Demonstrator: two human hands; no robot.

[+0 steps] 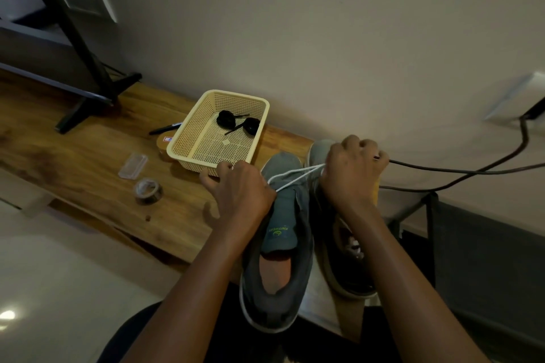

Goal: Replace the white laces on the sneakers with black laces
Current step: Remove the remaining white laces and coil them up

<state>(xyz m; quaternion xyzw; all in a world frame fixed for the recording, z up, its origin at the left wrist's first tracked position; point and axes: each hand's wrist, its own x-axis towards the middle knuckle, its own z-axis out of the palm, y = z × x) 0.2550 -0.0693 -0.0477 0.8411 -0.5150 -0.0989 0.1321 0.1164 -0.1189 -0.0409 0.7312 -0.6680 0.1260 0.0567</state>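
From my remote seat, the cream mesh basket [180, 153] on the worktop [88, 156] holds two coiled black laces [225, 119], and nothing else that I can make out. Just beside it, two grey sneakers [280, 244] lie side by side at the worktop's edge. My right hand [352, 171] is fisted tight around the white lace [295, 175], which stretches taut across the left shoe. My left hand [240, 188] sits curled over that shoe's front. The lace disappears beneath it, so I cannot tell what it grips.
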